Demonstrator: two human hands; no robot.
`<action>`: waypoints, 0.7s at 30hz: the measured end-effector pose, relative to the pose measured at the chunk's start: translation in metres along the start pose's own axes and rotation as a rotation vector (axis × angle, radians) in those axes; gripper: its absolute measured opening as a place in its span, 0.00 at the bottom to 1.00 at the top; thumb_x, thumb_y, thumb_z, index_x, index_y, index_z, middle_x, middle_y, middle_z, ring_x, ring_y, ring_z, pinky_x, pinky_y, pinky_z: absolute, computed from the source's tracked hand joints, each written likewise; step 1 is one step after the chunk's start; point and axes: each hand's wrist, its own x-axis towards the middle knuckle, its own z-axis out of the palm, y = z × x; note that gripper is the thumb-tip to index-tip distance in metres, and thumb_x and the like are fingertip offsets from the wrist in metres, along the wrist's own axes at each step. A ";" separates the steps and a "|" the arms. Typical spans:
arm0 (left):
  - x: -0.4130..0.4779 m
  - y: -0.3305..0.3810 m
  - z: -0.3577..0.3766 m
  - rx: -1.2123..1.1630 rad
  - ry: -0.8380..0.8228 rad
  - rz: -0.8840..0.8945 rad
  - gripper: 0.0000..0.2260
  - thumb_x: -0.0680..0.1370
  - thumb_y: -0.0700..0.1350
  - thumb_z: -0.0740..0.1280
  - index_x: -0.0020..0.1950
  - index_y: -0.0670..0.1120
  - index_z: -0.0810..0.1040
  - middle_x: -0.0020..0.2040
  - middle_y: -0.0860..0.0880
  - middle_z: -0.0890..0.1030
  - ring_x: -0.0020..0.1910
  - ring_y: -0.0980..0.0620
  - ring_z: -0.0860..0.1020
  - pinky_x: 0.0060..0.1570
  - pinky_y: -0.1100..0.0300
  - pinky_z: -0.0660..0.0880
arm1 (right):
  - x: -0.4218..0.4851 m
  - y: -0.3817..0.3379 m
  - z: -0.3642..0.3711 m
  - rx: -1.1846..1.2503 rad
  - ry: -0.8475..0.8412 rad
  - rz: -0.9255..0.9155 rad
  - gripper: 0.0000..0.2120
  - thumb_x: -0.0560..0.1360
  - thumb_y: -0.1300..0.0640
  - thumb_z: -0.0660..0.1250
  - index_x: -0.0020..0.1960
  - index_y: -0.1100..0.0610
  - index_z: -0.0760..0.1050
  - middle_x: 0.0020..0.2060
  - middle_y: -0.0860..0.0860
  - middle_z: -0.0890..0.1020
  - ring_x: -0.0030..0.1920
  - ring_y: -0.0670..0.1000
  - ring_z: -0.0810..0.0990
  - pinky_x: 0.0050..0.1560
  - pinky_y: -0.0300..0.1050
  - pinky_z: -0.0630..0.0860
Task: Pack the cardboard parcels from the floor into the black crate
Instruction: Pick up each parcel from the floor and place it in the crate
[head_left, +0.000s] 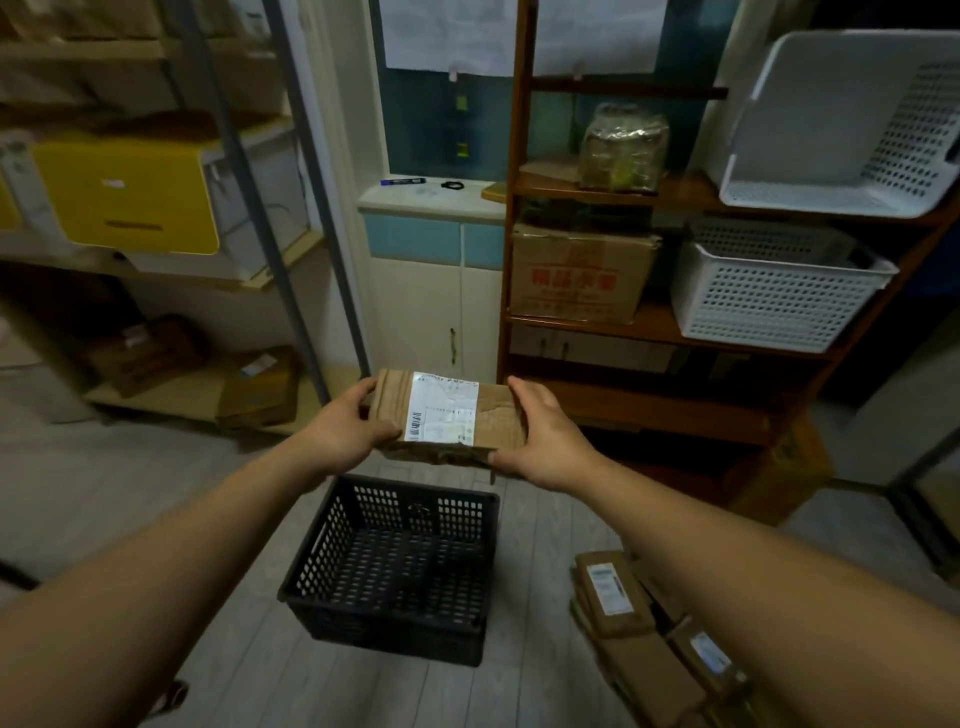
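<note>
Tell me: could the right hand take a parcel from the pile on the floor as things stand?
Probably not yet: the right hand and left hand both grip a parcel above the black crate. The floor parcels lie uncovered.

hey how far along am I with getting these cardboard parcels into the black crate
Done: nothing yet by the look of it; the black crate shows only its bare mesh bottom.
In hand: the held parcel, white label up, gripped at its ends by the left hand and right hand, in the air and not yet in the crate.
Left: the parcels on the floor to the right, at least three.
</note>
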 end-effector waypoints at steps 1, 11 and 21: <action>0.014 -0.003 -0.004 -0.003 -0.004 -0.010 0.31 0.76 0.40 0.66 0.76 0.51 0.56 0.68 0.44 0.71 0.63 0.44 0.73 0.62 0.48 0.73 | 0.017 0.001 0.005 -0.017 -0.009 -0.008 0.46 0.70 0.53 0.74 0.78 0.50 0.48 0.75 0.45 0.53 0.73 0.52 0.61 0.69 0.46 0.63; 0.148 -0.057 -0.067 0.048 -0.003 -0.082 0.32 0.76 0.42 0.67 0.76 0.48 0.56 0.69 0.45 0.70 0.65 0.46 0.71 0.56 0.58 0.69 | 0.169 -0.008 0.073 -0.044 -0.088 0.020 0.47 0.70 0.49 0.73 0.78 0.49 0.46 0.77 0.46 0.50 0.75 0.51 0.55 0.75 0.49 0.58; 0.272 -0.179 -0.098 0.075 -0.156 -0.037 0.26 0.76 0.38 0.66 0.73 0.46 0.62 0.67 0.44 0.72 0.54 0.53 0.71 0.53 0.60 0.69 | 0.257 0.006 0.204 0.007 -0.052 0.239 0.45 0.71 0.51 0.73 0.77 0.45 0.47 0.68 0.52 0.61 0.67 0.53 0.66 0.68 0.44 0.65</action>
